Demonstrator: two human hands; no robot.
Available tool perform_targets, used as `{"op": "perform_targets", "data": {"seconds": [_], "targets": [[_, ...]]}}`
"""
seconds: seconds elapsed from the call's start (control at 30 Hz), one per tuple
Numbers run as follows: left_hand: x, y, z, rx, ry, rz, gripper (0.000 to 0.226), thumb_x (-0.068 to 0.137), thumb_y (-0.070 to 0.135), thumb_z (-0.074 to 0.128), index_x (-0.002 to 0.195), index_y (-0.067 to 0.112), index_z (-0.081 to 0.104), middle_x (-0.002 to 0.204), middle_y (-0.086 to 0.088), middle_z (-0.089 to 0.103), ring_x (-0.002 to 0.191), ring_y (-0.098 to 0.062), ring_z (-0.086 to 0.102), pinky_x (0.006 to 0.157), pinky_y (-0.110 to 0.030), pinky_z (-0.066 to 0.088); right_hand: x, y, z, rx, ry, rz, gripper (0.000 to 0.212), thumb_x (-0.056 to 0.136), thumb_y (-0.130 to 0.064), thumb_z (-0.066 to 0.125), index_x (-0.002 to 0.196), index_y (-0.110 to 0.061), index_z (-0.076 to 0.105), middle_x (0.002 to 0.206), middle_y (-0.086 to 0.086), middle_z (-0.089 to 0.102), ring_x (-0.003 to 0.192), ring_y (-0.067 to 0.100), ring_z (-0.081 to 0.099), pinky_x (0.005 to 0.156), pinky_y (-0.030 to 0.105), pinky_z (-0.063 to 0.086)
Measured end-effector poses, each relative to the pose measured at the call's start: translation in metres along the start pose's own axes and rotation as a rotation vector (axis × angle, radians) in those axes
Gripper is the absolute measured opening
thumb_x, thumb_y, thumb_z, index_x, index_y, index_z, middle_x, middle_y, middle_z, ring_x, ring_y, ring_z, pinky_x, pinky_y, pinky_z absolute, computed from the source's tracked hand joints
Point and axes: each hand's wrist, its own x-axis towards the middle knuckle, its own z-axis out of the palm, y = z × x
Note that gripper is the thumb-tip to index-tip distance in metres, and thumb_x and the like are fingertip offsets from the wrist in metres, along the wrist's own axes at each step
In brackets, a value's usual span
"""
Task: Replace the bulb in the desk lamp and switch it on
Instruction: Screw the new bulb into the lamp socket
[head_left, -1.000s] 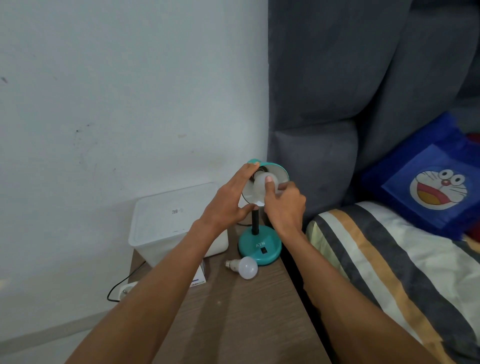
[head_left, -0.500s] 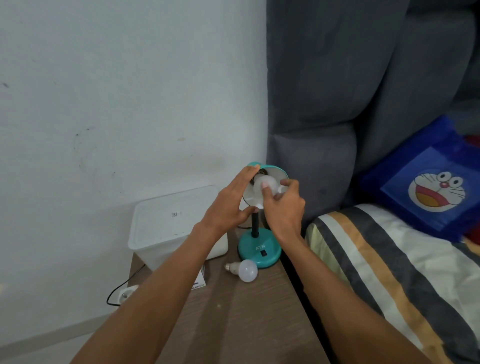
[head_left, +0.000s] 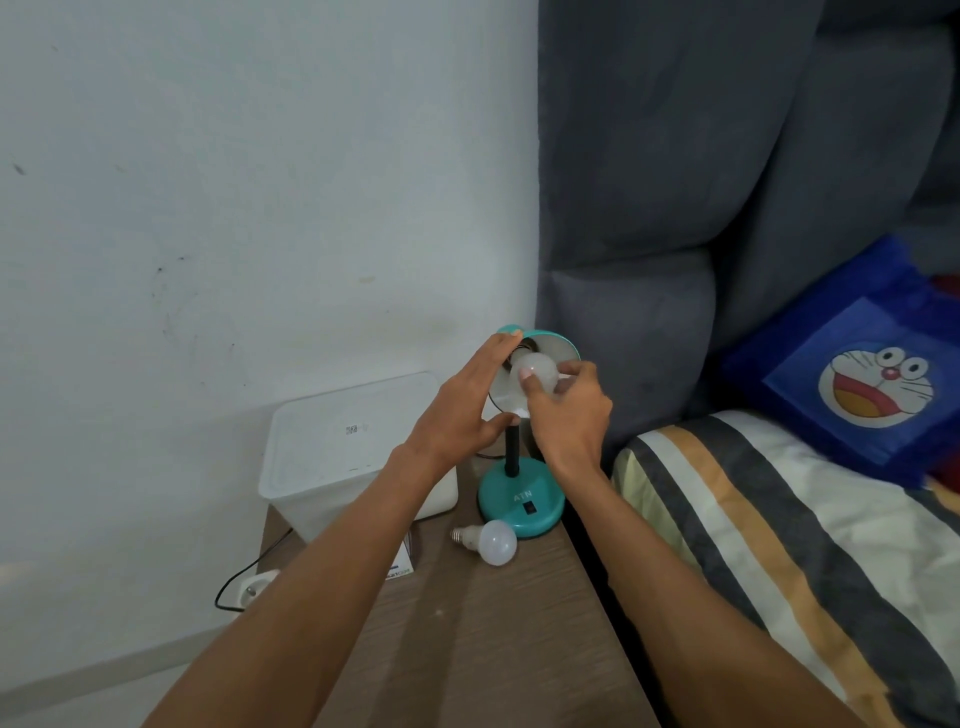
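Note:
A small teal desk lamp stands on its round base (head_left: 521, 501) at the back right of the wooden bedside table (head_left: 483, 644). Its shade (head_left: 558, 345) is tipped up towards me. My left hand (head_left: 467, 410) grips the shade's left rim, fingers over the top and thumb under. My right hand (head_left: 569, 410) pinches a white bulb (head_left: 540, 371) that sits inside the shade at the socket. A second white bulb (head_left: 491, 541) lies loose on the table just in front of the base, screw cap pointing left.
A white plastic box (head_left: 337, 457) stands at the table's back left. A small carton (head_left: 402, 564) lies beside my left forearm. A black cable and white plug (head_left: 254, 587) hang at the left edge. A grey headboard (head_left: 675, 260) and striped bedding (head_left: 779, 545) lie to the right.
My right hand's fingers have shifted around the bulb in the shade, as in a turning motion. My left hand stays on the shade. The loose bulb has not moved.

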Motion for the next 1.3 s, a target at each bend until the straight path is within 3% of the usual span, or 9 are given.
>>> {"op": "perform_targets", "data": {"seconds": [0.1,0.23,0.33,0.43,0.63,0.83,1.1,1.2,1.3], "targets": [[-0.001,0.002,-0.001,-0.003,-0.001,0.004,0.094,0.083,0.015,0.084,0.159,0.014,0.028,0.164,-0.004,0.036,0.149,-0.017,0.038,0.119,-0.018,0.033,0.001,-0.001,0.001,-0.02,0.019,0.09,0.047,0.094,-0.055,0.057,0.116,-0.012,0.057,0.101,0.003,0.062,0.086,0.022,0.066,0.07,0.031,0.055],[0.0,0.002,-0.002,0.005,0.001,-0.004,0.094,0.084,0.018,0.084,0.159,0.016,0.028,0.164,-0.001,0.036,0.145,-0.006,0.036,0.116,-0.01,0.029,0.003,0.0,0.002,-0.069,0.065,0.046,0.04,0.094,-0.052,0.059,0.105,-0.013,0.06,0.102,0.004,0.066,0.092,0.02,0.063,0.072,0.027,0.044],[0.0,0.003,0.0,0.006,-0.008,0.003,0.093,0.084,0.016,0.083,0.16,0.015,0.028,0.165,-0.002,0.035,0.149,-0.015,0.038,0.12,-0.024,0.036,0.002,0.001,0.005,-0.02,0.057,-0.043,0.031,0.094,-0.043,0.062,0.111,-0.018,0.057,0.111,0.005,0.064,0.101,0.019,0.062,0.078,0.026,0.045],[0.0,0.002,0.001,-0.005,-0.008,-0.003,0.094,0.084,0.012,0.083,0.16,0.015,0.028,0.165,-0.003,0.035,0.151,-0.02,0.038,0.121,-0.036,0.038,0.002,0.001,0.002,-0.014,0.011,-0.077,0.043,0.085,-0.042,0.074,0.118,-0.018,0.058,0.11,0.001,0.061,0.097,0.015,0.059,0.079,0.025,0.046],[0.0,0.002,0.0,0.013,-0.007,0.001,0.093,0.085,0.017,0.083,0.16,0.013,0.028,0.165,-0.003,0.035,0.151,-0.018,0.037,0.121,-0.025,0.034,0.003,-0.004,0.003,0.008,0.015,0.157,0.05,0.087,-0.06,0.061,0.112,-0.018,0.054,0.101,0.003,0.059,0.089,0.025,0.069,0.071,0.04,0.061],[0.0,0.001,0.002,0.018,-0.01,-0.005,0.094,0.084,0.013,0.084,0.16,0.013,0.028,0.165,-0.003,0.035,0.151,-0.02,0.038,0.121,-0.037,0.039,-0.003,-0.01,0.0,-0.039,0.025,0.001,0.046,0.089,-0.046,0.067,0.121,-0.017,0.051,0.116,0.003,0.059,0.102,0.019,0.058,0.077,0.026,0.041],[-0.001,0.0,0.0,0.035,-0.02,-0.032,0.095,0.084,0.016,0.084,0.16,0.018,0.027,0.166,-0.003,0.034,0.151,-0.021,0.038,0.121,-0.039,0.038,0.0,-0.007,0.0,-0.078,-0.032,0.013,0.051,0.083,-0.047,0.074,0.121,-0.018,0.054,0.114,0.007,0.066,0.099,0.023,0.066,0.077,0.03,0.052],[-0.001,0.002,-0.003,0.026,-0.064,-0.023,0.104,0.083,0.015,0.084,0.163,0.025,0.018,0.171,0.0,0.021,0.155,-0.017,0.028,0.121,-0.039,0.038,-0.003,-0.016,-0.008,-0.204,0.012,-0.02,0.053,0.084,-0.051,0.07,0.123,-0.019,0.056,0.12,0.005,0.062,0.107,0.026,0.062,0.08,0.034,0.048],[-0.003,0.006,-0.012,0.061,-0.1,-0.044,0.119,0.083,0.02,0.085,0.164,0.032,-0.001,0.174,0.006,-0.005,0.16,-0.017,0.012,0.116,-0.03,0.039,-0.012,-0.033,-0.016,-0.234,0.117,-0.213,0.045,0.089,-0.045,0.066,0.125,-0.019,0.057,0.122,0.003,0.059,0.11,0.023,0.059,0.081,0.035,0.048]]}}
